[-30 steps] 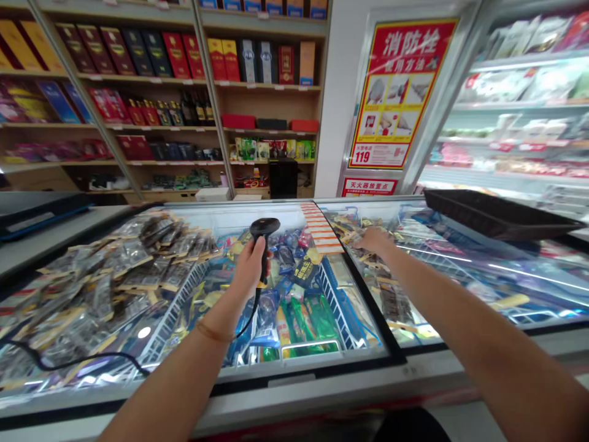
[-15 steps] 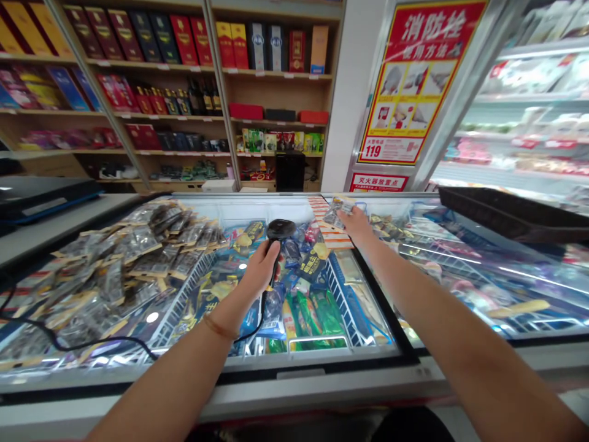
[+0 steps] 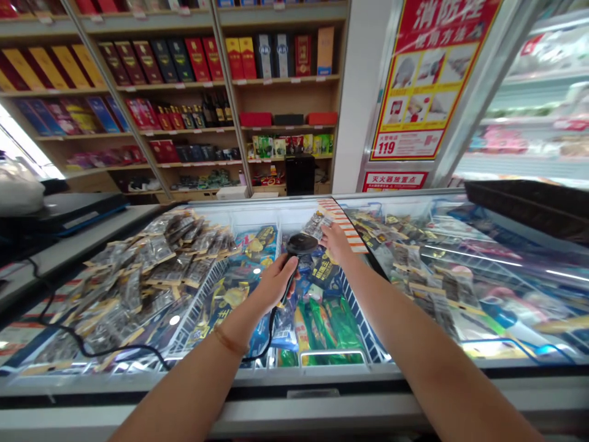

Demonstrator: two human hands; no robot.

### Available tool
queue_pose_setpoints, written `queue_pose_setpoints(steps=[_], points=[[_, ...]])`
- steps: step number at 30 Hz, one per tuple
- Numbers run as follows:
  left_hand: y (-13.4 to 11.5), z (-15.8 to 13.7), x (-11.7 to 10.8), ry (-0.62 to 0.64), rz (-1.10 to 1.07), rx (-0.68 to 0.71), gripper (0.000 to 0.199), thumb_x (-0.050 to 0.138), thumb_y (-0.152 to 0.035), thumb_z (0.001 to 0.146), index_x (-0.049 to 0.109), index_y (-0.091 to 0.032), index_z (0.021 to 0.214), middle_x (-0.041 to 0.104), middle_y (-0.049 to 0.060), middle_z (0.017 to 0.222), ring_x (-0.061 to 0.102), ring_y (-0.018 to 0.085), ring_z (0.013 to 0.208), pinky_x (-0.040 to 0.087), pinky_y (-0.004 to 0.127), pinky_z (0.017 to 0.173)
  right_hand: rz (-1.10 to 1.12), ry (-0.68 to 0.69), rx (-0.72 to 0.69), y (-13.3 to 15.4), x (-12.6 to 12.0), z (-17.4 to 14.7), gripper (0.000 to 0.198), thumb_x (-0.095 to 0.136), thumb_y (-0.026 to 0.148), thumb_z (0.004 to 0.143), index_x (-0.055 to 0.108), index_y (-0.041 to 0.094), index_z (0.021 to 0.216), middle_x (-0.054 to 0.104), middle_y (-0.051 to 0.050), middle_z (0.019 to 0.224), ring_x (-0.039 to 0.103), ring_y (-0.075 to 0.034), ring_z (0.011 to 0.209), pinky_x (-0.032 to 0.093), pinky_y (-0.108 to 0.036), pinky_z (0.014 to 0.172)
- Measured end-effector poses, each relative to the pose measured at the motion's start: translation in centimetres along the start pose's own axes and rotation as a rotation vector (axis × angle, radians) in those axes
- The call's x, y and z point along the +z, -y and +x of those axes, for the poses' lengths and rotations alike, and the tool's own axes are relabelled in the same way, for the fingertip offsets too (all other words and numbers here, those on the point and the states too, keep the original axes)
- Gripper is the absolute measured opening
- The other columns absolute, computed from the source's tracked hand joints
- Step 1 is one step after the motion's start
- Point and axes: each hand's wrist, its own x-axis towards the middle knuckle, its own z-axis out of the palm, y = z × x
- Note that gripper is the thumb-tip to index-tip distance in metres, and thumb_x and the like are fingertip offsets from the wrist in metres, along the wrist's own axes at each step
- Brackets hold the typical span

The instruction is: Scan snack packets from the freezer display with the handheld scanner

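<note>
A black handheld barcode scanner (image 3: 302, 244) is gripped in my left hand (image 3: 277, 279), fingers wrapped around its handle and its cord trailing below. Just right of the scanner head, my right hand (image 3: 337, 242) pinches a small clear packet (image 3: 316, 224) with dark contents by its edge. Both hands are above the glass-topped chest freezer (image 3: 313, 402). Many similar packets lie in a heap (image 3: 147, 258) to the left. More of them are spread (image 3: 409, 258) on the right. Green wrappers (image 3: 326, 322) show in a white wire basket below my hands.
A black tray (image 3: 529, 205) rests at the freezer's far right. A dark flat device (image 3: 78, 209) stands on the left counter, and a black cable (image 3: 92, 351) crosses the left packets. Shelves of boxed goods (image 3: 197, 58) and a red poster (image 3: 426, 80) are behind.
My right hand has brought the packet left and closer to the scanner head. The view has shifted, moving the surroundings rightward; the scanner stays in my left hand.
</note>
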Motion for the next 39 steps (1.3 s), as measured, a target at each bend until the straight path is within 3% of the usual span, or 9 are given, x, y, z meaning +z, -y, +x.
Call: queue_pose_setpoints(steps=[10,25,29,34,37,39], points=[[-0.1,-0.3,0.0,0.018,-0.012,-0.024,0.061,0.077,-0.076,0.073,0.06,-0.021,0.092,0.063,-0.001,0.07,0.051,0.01,0.042,0.039,0.024,0.037,-0.02,0.025,0.02,0.4,0.4,-0.8,0.028,0.073,0.037,0.087,0.056,0.024,0.105,0.075,0.0,0.086,0.076,-0.016,0.081,0.061,-0.03,0.082],[0.6,0.2,-0.4,0.006,0.012,-0.011,0.06,0.073,-0.077,0.077,0.06,-0.021,0.093,0.063,0.0,0.071,0.05,0.011,0.042,0.038,0.024,0.038,-0.083,0.027,-0.037,-0.3,0.1,-0.1,0.044,0.076,0.052,0.075,0.057,0.024,0.101,0.073,-0.001,0.087,0.072,-0.017,0.081,0.058,-0.028,0.074],[0.1,0.7,-1.2,-0.142,0.136,0.05,0.051,0.074,-0.068,0.081,0.059,-0.022,0.095,0.061,-0.002,0.069,0.051,0.01,0.042,0.038,0.023,0.038,-0.177,-0.054,-0.112,-0.8,-0.2,0.3,0.046,0.075,0.06,0.071,0.057,0.024,0.093,0.069,0.0,0.079,0.067,-0.018,0.073,0.055,-0.029,0.067],[-3.8,0.6,-4.6,-0.44,-0.013,0.092,0.046,0.067,-0.066,0.086,0.052,-0.023,0.088,0.061,-0.003,0.068,0.048,0.009,0.04,0.037,0.022,0.037,-0.338,-0.111,-0.116,-0.5,0.5,-0.3,0.044,0.079,0.059,0.065,0.058,0.024,0.079,0.059,0.003,0.063,0.061,-0.018,0.063,0.055,-0.031,0.063],[-6.9,-0.3,-8.5,-0.551,-0.045,0.14,0.042,0.064,-0.063,0.089,0.051,-0.022,0.087,0.063,-0.002,0.069,0.048,0.009,0.039,0.037,0.022,0.037,-0.377,-0.144,-0.043,0.2,3.2,-0.9,0.037,0.083,0.05,0.065,0.058,0.024,0.074,0.06,0.002,0.061,0.06,-0.017,0.06,0.052,-0.029,0.056],[-8.7,-1.1,-11.6,-0.648,-0.051,0.163,0.037,0.063,-0.058,0.091,0.051,-0.023,0.088,0.061,-0.003,0.067,0.049,0.01,0.039,0.036,0.022,0.036,-0.374,-0.107,0.016,0.7,6.4,-1.4,0.032,0.084,0.043,0.068,0.06,0.023,0.074,0.06,0.002,0.059,0.057,-0.015,0.056,0.045,-0.025,0.05]])
